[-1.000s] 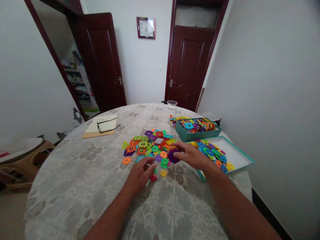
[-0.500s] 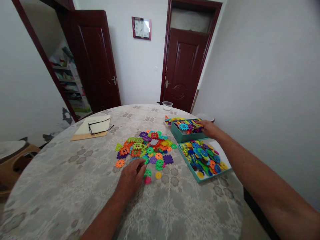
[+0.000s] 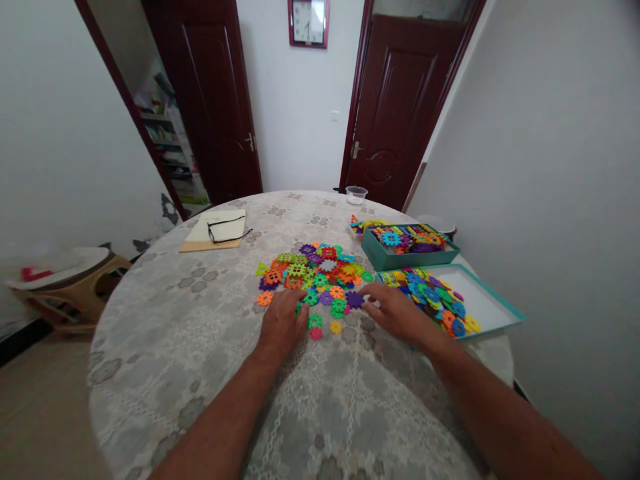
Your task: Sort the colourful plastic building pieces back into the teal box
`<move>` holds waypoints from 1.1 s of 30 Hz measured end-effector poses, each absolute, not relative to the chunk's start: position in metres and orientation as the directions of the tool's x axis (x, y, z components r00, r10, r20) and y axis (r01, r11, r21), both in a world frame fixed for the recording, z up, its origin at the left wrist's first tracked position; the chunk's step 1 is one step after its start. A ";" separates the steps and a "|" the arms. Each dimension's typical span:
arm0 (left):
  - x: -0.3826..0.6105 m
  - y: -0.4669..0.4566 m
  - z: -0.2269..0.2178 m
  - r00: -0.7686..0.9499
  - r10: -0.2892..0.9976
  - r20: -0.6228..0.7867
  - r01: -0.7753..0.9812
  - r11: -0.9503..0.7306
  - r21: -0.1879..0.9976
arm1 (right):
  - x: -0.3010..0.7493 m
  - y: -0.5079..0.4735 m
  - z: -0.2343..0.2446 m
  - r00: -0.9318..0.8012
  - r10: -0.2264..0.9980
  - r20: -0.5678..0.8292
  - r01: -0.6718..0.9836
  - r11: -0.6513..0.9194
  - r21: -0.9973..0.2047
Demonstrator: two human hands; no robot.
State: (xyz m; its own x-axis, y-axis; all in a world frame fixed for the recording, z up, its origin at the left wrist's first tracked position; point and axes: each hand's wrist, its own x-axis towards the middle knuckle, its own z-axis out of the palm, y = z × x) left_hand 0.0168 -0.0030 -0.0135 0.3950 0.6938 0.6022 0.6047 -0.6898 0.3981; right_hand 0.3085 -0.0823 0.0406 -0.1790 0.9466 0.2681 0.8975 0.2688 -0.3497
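- We are facing a white wall (image 3: 293, 127) where a red-framed clock (image 3: 309, 23) is hanging.
- Dark red doors (image 3: 217, 87) are flanking it.
- At far left, we are seeing loaded shelves (image 3: 167, 143).
- A round, cloth-covered table (image 3: 165, 347) is filling our foreground.

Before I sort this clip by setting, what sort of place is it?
Probably a room in a home: a wall clock hangs between two dark red panelled doors, and colourful notched pieces lie heaped on a round, flower-patterned table.

The wall clock (image 3: 303, 25) bears numerals too small and blurred to read
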 end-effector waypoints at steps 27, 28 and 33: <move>0.024 -0.022 -0.009 0.679 0.603 0.420 0.397 -0.782 0.481 | 0.294 -0.026 0.018 0.172 0.942 0.289 0.803 0.036 -0.595; 0.024 -0.023 -0.008 0.671 0.604 0.431 0.385 -0.780 0.493 | 0.294 -0.018 0.019 0.194 0.930 0.312 0.822 0.019 -0.570; 0.023 -0.019 -0.011 0.536 0.663 0.523 0.443 -0.748 0.495 | 0.293 0.032 0.021 0.260 0.905 0.336 0.879 -0.078 -0.471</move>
State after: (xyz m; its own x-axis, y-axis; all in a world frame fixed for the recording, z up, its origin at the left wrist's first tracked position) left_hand 0.0229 -0.0188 -0.0106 0.5356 0.6633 0.5227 0.4429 -0.7476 0.4949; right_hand 0.2925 0.0322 0.0209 0.2601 0.9054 0.3355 0.8785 -0.0777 -0.4713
